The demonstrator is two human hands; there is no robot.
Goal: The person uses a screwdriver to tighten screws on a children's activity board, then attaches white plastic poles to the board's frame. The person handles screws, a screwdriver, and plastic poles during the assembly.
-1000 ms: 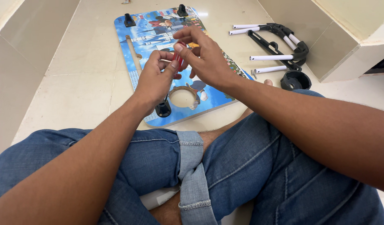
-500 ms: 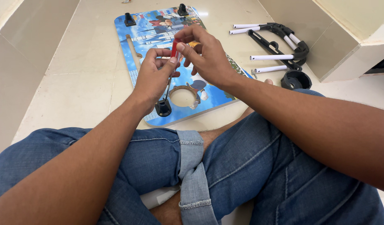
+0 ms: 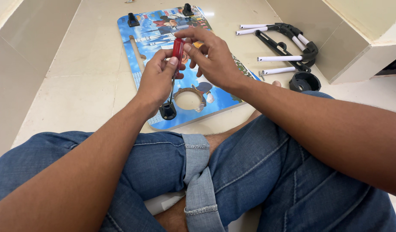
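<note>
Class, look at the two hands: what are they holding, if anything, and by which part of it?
Both hold a screwdriver by its red handle: the left hand grips the handle's lower part, the right hand pinches its top. Its shaft points down into a black bracket.

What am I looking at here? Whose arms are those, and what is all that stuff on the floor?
The camera sits on a person's head and looks down, so you see their own arms and their crossed legs in blue jeans. They sit on a pale tiled floor. In front of them lies a blue picture board with cartoon drawings, a round hole and small black sockets at its corners. The left hand and right hand both hold a red-handled screwdriver, standing upright with its tip down in the nearest socket. To the right lie white tubes with black plastic parts and a black ring.
</note>
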